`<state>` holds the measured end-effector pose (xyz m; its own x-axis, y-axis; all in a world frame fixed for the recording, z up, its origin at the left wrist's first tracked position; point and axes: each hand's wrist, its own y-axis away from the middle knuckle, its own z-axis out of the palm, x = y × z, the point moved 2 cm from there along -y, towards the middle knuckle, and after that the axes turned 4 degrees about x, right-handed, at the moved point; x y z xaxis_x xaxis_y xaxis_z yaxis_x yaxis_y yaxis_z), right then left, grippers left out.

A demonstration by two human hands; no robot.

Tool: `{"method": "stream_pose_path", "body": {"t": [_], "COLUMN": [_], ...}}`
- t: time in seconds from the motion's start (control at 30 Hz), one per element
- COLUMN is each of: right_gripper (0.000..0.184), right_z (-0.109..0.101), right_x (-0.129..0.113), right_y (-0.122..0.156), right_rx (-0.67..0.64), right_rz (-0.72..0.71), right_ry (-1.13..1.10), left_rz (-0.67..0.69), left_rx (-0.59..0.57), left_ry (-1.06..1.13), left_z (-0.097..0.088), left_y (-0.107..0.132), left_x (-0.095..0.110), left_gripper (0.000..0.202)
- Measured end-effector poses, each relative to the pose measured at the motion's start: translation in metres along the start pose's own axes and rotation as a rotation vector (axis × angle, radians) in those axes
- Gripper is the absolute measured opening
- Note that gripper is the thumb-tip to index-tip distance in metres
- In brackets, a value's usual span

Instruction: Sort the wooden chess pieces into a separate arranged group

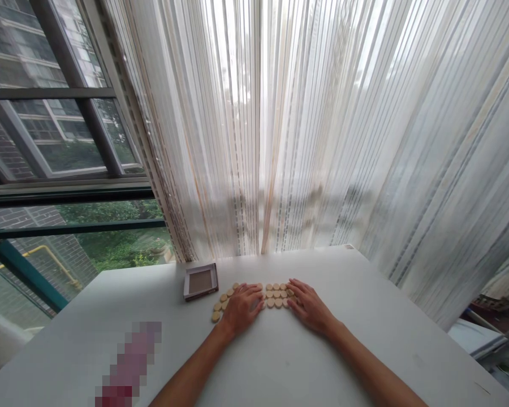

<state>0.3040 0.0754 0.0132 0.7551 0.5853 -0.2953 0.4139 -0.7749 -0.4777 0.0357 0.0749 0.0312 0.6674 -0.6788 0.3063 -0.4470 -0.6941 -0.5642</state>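
Several round, flat wooden discs (276, 295) lie in close rows on the white table between my two hands. My left hand (242, 308) rests over the left part of them, its fingers stretched out and touching the discs at the rows' left end. A looser group of discs (218, 307) shows to the left of that hand, partly hidden by it. My right hand (309, 304) lies with fingers spread at the right end of the rows, its fingertips on or against the discs there. What lies beneath either palm is hidden.
An open shallow box (201, 281) stands behind the loose discs at the left. A blurred-out pinkish object (131, 362) lies on the white table (263, 362) at the left front. Striped sheer curtains (280, 141) hang along the table's far edge, with an open window (68, 124) at left.
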Motion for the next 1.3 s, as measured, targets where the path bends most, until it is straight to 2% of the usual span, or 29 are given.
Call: {"method": "stream_pose_path", "body": {"t": [0.23, 0.47, 0.57, 0.73, 0.87, 0.93, 1.03, 1.17, 1.3], "right_gripper": [0.056, 0.05, 0.051, 0.056, 0.057, 0.058, 0.06, 0.058, 0.05], "right_z": [0.004, 0.002, 0.003, 0.003, 0.004, 0.007, 0.018, 0.038, 0.053], "right_x": [0.002, -0.003, -0.001, 0.01, 0.011, 0.001, -0.027, -0.068, -0.088], "right_y": [-0.005, -0.01, -0.008, 0.001, 0.001, -0.006, -0.022, -0.047, -0.069], "right_rx": [-0.079, -0.101, -0.086, -0.084, -0.095, -0.094, -0.102, -0.143, -0.165], "right_rz": [-0.012, -0.034, 0.001, 0.059, 0.063, 0.046, -0.022, -0.146, -0.203], "right_ry": [-0.009, -0.018, -0.002, 0.028, 0.039, 0.039, 0.023, -0.033, -0.081], "left_rz": [0.012, 0.018, -0.015, -0.11, -0.137, -0.135, -0.128, -0.107, -0.061], "left_rx": [-0.016, -0.009, 0.012, 0.058, 0.038, 0.017, -0.007, -0.008, -0.018], "left_ry": [0.002, 0.005, -0.021, -0.08, -0.109, -0.114, -0.116, -0.099, -0.07], "left_z": [0.006, 0.01, 0.001, -0.028, -0.039, -0.037, -0.03, -0.027, -0.032], "left_y": [-0.004, -0.004, 0.0, 0.019, 0.04, 0.048, 0.055, 0.054, 0.05], "left_x": [-0.008, -0.004, -0.01, -0.038, -0.049, -0.048, -0.044, -0.044, -0.047], "left_gripper": [0.02, 0.018, 0.019, 0.025, 0.041, 0.049, 0.052, 0.051, 0.047]}}
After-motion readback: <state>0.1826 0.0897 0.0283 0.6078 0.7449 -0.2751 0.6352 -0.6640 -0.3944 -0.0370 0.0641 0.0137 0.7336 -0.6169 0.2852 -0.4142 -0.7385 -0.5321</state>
